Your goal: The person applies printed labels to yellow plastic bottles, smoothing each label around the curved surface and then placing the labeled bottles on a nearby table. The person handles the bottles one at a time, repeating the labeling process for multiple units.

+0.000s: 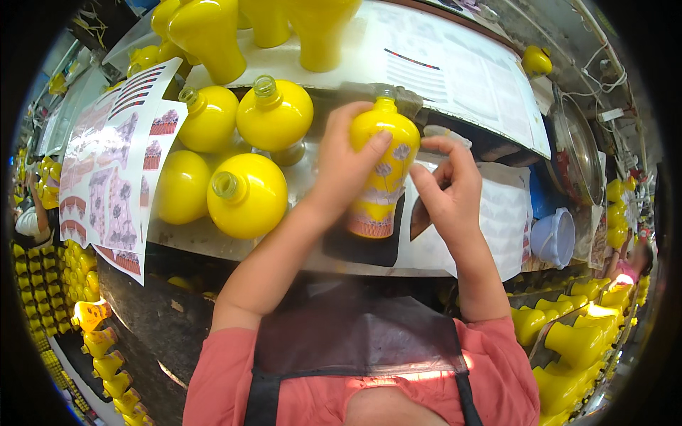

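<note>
My left hand (342, 167) wraps around the upper body of a yellow vase (383, 153) that stands upright on a dark pad at the bench's front. The vase carries purple flower decals on its side and a patterned band at its foot. My right hand (447, 188) is against the vase's right side, thumb and fingers pinched together near a flower decal. What the fingers pinch is too small to tell.
Several plain yellow vases (249, 195) lie and stand at the left of the bench. A decal sheet (117, 167) hangs over the left edge. Paper sheets (497, 213), a lilac bowl (554, 238) and a metal basin (579, 145) are at the right. More yellow vases (568, 344) fill racks below.
</note>
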A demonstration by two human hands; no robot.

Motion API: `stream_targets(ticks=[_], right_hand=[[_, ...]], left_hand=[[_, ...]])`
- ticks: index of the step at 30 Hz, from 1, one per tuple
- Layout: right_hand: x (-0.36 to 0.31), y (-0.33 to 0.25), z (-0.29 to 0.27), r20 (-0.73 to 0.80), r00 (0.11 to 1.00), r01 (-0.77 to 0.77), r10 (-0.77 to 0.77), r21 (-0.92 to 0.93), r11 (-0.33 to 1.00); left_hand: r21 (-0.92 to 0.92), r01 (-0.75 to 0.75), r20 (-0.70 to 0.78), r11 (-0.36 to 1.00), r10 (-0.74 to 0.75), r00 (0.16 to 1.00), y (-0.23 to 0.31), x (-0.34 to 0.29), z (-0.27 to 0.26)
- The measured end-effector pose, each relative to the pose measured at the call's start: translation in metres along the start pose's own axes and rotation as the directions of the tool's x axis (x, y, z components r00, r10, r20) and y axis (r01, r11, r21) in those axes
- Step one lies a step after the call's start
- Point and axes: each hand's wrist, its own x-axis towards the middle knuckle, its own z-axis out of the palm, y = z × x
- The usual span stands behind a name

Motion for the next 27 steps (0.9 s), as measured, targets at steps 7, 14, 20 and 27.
stream_targets(ticks=[7,14,20,27], right_hand=[[0.028,0.003,0.022,0.047,0.999,-0.019,0.017,0.034,0.999],[0.03,0.01,0.021,0.09,0.994,-0.078,0.066,0.134,0.988],[0.033,0.005,0.011,0.151,0.984,-0.108,0.094,0.09,0.99],[0.033,0.012,-0.005,0.157,0.962,-0.245,0.223,0.141,0.959]], left_hand=[[0.066,-0.058,-0.009,0.996,0.059,0.998,-0.012,0.008,0.0],[0.046,-0.047,0.006,0.998,0.047,0.999,-0.011,0.0,0.001],[-0.054,-0.063,0.016,0.997,0.064,0.998,-0.009,-0.001,-0.002],[0.264,-0.209,0.017,0.942,0.212,0.977,-0.003,-0.01,-0.001]])
